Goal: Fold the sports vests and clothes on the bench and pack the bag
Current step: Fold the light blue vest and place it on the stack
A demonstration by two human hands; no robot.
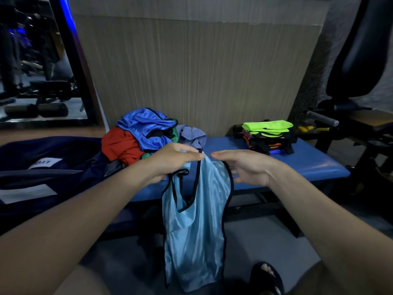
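Left hand: the left hand (174, 160) pinches the top of a light blue vest (195, 220) by its shoulder straps, fingers curled round the gathered fabric.
Right hand: the right hand (240, 167) is spread and relaxed just beside the vest's right strap, palm turned toward the fabric; whether its fingertips touch the black trim is hard to tell.
Vest: it hangs down in front of the bench's near edge, black-edged, its hem near a sandalled foot (266, 277) on the floor.
Bench: the blue padded bench (308, 165) stands against a striped wall panel (197, 71).
Unfolded pile: a loose heap of clothes (144, 135), blue, red, green and grey, lies toward the bench's left end.
Folded stack: folded vests (269, 135), neon green on top, sit near the far right corner.
Bag: a dark navy bag (42, 167) rests at the left end, touching the heap.
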